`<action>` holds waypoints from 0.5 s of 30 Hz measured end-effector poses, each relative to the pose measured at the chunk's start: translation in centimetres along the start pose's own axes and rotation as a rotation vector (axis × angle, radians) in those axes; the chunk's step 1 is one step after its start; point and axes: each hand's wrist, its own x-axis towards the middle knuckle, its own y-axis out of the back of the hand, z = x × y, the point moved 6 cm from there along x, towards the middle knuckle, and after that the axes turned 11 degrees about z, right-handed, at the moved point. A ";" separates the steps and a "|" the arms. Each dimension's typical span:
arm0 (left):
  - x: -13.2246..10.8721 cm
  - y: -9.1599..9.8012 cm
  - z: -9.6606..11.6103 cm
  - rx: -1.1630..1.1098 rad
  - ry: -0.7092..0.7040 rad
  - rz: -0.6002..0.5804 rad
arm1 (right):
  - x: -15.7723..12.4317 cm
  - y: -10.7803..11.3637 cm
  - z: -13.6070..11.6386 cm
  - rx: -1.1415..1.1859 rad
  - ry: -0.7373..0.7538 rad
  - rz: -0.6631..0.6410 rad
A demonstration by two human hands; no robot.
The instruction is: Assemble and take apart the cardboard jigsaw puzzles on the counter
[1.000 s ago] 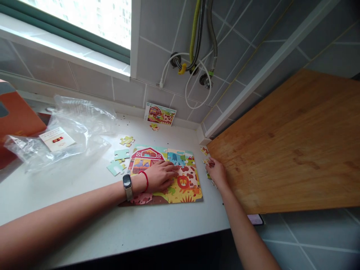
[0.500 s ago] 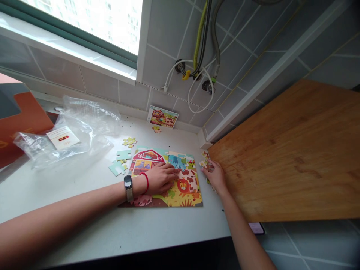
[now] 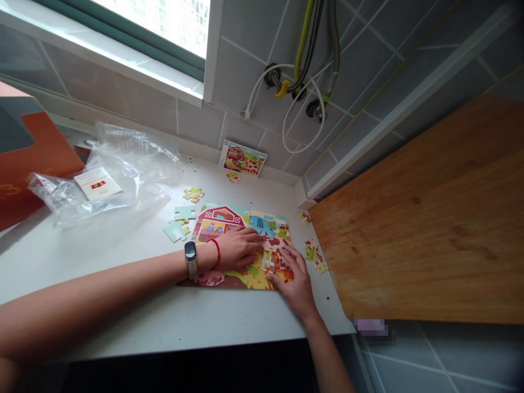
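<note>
A jigsaw puzzle (image 3: 223, 213) with a red barn, a blue elephant and other farm pictures lies on the white counter, mostly assembled. My left hand (image 3: 235, 248) rests on its middle, palm down with fingers stretched out, covering part of the picture. Between the thumb and fingers of my right hand (image 3: 297, 281) is a loose puzzle piece (image 3: 268, 262), held over the right part of the puzzle, where the lion shows. Several loose pieces (image 3: 314, 252) sit right of the puzzle, beside the wooden board. Light blue pieces (image 3: 176, 231) and yellow-green pieces (image 3: 193, 194) lie at its left.
A small picture card (image 3: 243, 159) leans against the tiled wall, with a piece (image 3: 233, 177) before it. Clear plastic bags (image 3: 135, 185) and an orange box (image 3: 36, 164) occupy the left. The wooden board (image 3: 421, 218) stands at the right. Hoses (image 3: 305, 49) hang above.
My right hand has moved left from the loose pieces by the board to the puzzle, bringing a piece with it. My left hand stays on the puzzle. The view has shifted slightly.
</note>
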 end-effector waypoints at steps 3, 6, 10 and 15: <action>0.0 0.1 0.3 0.023 -0.015 -0.023 | -0.1 -0.1 0.2 -0.008 -0.018 0.006; 0.1 0.1 0.2 0.010 -0.013 -0.020 | -0.1 -0.3 0.1 -0.003 -0.021 -0.018; 0.2 0.3 -1.0 -0.156 0.083 0.037 | 0.0 -0.3 0.2 0.012 -0.014 -0.009; 0.1 1.0 -4.0 -0.413 0.412 0.178 | 0.0 -0.1 0.2 0.024 -0.018 0.024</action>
